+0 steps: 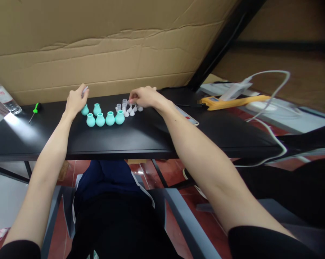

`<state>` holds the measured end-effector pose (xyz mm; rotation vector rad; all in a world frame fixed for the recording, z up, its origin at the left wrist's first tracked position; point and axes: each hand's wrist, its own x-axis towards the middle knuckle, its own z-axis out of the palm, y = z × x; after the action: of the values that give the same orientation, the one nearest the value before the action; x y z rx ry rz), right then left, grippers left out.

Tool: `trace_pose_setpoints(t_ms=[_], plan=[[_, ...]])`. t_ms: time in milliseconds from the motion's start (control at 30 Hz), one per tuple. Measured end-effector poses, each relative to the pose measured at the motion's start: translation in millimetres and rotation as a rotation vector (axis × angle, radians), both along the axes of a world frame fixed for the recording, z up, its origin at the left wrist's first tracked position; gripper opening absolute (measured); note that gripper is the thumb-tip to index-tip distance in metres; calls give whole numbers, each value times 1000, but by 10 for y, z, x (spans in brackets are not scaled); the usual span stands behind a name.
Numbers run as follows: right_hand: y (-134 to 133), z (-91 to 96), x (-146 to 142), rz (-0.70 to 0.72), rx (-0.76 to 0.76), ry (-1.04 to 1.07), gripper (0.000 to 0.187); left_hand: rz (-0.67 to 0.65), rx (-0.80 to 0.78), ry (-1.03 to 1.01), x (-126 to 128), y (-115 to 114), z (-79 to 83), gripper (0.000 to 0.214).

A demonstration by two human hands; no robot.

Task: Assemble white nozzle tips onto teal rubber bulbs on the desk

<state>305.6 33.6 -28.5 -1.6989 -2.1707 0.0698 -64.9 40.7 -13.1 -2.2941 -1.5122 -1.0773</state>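
Observation:
Several turquoise bulb-shaped little pots with open necks stand in two rows on the black table. My left hand is over the back left pot, its fingers closed around a small whitish piece that sticks out by the thumb. To the right of the pots is a cluster of small white cone-shaped pieces and clear cup-like pieces. My right hand reaches over this cluster with thumb and fingertips pinched together. What they pinch, if anything, is too small to make out.
A phone lies partly under my right forearm. Farther right are a yellow tool and a white cable. A green-handled screwdriver and a water bottle are at left. Cardboard walls the table's back.

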Motion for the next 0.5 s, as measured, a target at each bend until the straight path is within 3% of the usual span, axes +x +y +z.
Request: trace_pose_setpoints(t_ms=[233,367,500], plan=[[-106,106,78,76,111,251,47,-9,35,-12,0,30,-27,59],[-78,72,85,82,128,306,42,-4,39,-4,-4,44,-38,58],[14,-37,70,25,107,193,32,-26,25,-15,-17,53,-26,54]])
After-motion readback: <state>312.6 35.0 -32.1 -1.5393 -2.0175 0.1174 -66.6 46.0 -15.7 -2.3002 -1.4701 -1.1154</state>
